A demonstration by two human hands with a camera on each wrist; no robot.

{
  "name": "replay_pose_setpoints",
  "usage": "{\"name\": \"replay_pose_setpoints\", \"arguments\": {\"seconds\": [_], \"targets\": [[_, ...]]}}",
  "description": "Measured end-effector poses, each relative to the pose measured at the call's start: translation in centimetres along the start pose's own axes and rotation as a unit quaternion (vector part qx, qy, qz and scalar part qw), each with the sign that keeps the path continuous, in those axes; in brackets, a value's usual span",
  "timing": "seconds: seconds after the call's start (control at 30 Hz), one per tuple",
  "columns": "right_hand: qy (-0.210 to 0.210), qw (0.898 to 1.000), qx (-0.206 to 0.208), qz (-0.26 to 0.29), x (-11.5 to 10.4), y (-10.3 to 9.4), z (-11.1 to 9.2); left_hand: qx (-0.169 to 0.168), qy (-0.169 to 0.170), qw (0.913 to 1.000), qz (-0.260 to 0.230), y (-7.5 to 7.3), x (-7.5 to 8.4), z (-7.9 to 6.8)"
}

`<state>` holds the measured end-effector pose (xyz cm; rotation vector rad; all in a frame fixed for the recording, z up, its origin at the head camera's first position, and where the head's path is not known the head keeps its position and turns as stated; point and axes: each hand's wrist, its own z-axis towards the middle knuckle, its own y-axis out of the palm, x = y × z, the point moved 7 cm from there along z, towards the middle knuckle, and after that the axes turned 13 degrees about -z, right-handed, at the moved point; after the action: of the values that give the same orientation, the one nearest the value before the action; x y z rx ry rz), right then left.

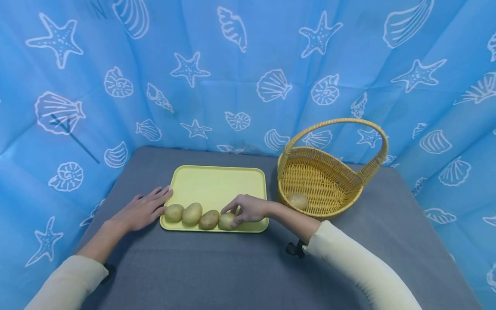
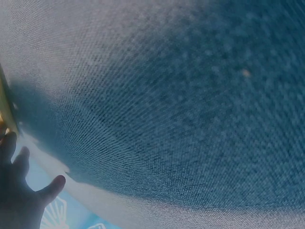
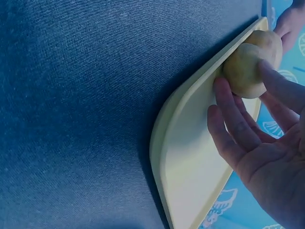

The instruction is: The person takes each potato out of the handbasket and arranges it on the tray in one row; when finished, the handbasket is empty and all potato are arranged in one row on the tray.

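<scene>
Several potatoes stand in a row along the near edge of a yellow tray (image 1: 217, 181). With fingers and thumb my right hand (image 1: 251, 208) holds the rightmost potato (image 1: 226, 222), which sits beside a browner potato (image 1: 209, 219). The right wrist view shows the thumb and fingertips around this held potato (image 3: 242, 71), close over the tray. My left hand (image 1: 144, 211) lies with its fingers extended at the tray's left rim, near the leftmost potato (image 1: 174, 212). In the left wrist view, the left hand (image 2: 21, 191) appears dark with its fingers spread.
A yellow wicker basket (image 1: 345, 196) with a tall arched handle stands right of the tray, with one potato (image 1: 298, 201) inside. My right forearm passes in front of the basket's near side. A grey cloth (image 1: 240, 267) covers the table, and a blue shell-patterned curtain (image 1: 240, 64) hangs behind.
</scene>
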<state>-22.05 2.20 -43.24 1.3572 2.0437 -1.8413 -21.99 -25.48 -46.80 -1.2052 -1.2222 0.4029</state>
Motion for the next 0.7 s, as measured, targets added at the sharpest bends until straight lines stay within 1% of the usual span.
{"name": "replay_pose_setpoints", "arguments": {"seconds": [0.13, 0.37, 0.47, 0.7], "targets": [[-0.002, 1.0, 0.001, 0.002, 0.2, 0.1, 0.1, -0.001, -0.004, 1.0, -0.002, 0.0, 0.0, 0.0], [-0.009, 1.0, -0.01, -0.016, 0.1, -0.1, 0.0, -0.004, -0.008, 0.9999, -0.012, 0.0, 0.3, 0.0], [-0.009, 1.0, -0.013, -0.02, 0.0, -0.5, -0.3, -0.002, -0.007, 0.9999, -0.011, 0.0, 0.2, 0.0], [0.006, 1.0, -0.018, -0.002, 0.2, -1.9, -1.5, -0.003, -0.006, 0.9999, -0.013, -0.1, 0.1, -0.1]]}}
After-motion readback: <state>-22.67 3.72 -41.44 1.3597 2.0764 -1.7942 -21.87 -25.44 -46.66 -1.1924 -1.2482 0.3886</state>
